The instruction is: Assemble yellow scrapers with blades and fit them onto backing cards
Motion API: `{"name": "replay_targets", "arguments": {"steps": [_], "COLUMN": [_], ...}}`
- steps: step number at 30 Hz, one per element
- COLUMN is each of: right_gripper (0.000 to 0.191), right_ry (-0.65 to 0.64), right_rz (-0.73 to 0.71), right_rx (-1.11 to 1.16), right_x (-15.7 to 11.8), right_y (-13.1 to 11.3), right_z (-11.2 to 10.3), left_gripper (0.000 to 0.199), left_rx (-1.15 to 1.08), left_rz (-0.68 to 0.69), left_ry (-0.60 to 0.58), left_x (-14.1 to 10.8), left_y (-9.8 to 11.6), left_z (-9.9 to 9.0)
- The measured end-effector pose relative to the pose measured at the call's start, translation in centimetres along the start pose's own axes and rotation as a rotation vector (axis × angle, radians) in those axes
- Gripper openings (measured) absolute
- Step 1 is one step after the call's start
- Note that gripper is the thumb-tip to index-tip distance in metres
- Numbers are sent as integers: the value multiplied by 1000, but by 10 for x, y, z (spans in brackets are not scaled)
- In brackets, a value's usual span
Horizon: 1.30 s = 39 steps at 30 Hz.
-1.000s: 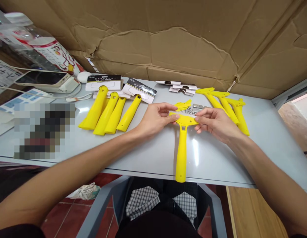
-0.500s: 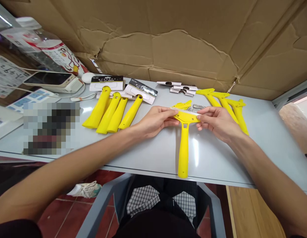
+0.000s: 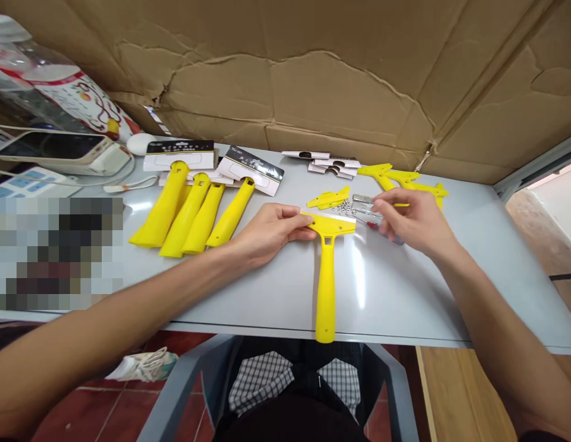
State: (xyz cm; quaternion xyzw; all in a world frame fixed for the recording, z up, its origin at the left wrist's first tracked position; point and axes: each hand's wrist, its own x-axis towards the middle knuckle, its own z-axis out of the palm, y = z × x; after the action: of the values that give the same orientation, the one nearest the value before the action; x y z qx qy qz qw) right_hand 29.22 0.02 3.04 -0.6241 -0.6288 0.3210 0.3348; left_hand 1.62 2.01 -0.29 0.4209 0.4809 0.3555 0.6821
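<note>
A yellow scraper (image 3: 326, 282) lies with its handle toward the table's front edge and a pale strip along its head. My left hand (image 3: 279, 232) pinches the left end of that head. Right of the scraper, my right hand (image 3: 412, 218) hovers with bent fingers near some flat metal pieces (image 3: 363, 199); whether it holds anything is hard to tell. Small screws (image 3: 345, 207) lie in a loose pile behind the scraper head, beside yellow flat parts (image 3: 329, 197). A red and metal item (image 3: 371, 224) shows partly by my right fingertips.
Several yellow handles (image 3: 234, 215) with printed cards (image 3: 255, 169) lie at the left. More yellow scraper bodies (image 3: 405, 177) and cards (image 3: 334, 164) are at the back right. A phone (image 3: 53, 147), cables and bottles (image 3: 78, 92) stand far left; cardboard (image 3: 331, 92) rises behind.
My right hand has let go of the scraper head and moved right, to the metal pieces. My left hand still pinches the head. The view has shifted slightly.
</note>
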Motion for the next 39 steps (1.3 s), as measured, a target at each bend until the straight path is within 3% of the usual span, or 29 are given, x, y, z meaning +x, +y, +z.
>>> {"name": "replay_targets", "arguments": {"steps": [1,3,7,14,17,21,24,30,39], "right_gripper": [20,15,18,29,30,30,26,29,27], "right_ry": [103,153,7,-23,-118,-269,-311,-161,-121], "right_rz": [-70,-196,-266,-393,-450,-468,-462,-435,-401], "right_rx": [-135,-353,-519,-613,-588,-590,-556,-532,-686], "right_x": [3,9,19,17,15,14,14,21,22], "right_y": [3,11,27,31,32,27,23,27,16], "right_z": [-8,-22,-33,-6,4,2,-2,7,27], "left_gripper": [12,11,12,12,13,12,12,11,12], "left_rx": [23,63,129,128,120,108,106,105,68], "left_rz": [-1,-9,-35,-26,-26,-25,-17,-8,-22], "left_ry": [6,11,25,22,26,39,46,46,21], "left_x": [0,1,0,2,3,3,2,3,3], "left_y": [1,2,5,6,6,9,12,9,6], "left_z": [-2,-4,-3,-3,-4,-3,-3,-3,-3]}}
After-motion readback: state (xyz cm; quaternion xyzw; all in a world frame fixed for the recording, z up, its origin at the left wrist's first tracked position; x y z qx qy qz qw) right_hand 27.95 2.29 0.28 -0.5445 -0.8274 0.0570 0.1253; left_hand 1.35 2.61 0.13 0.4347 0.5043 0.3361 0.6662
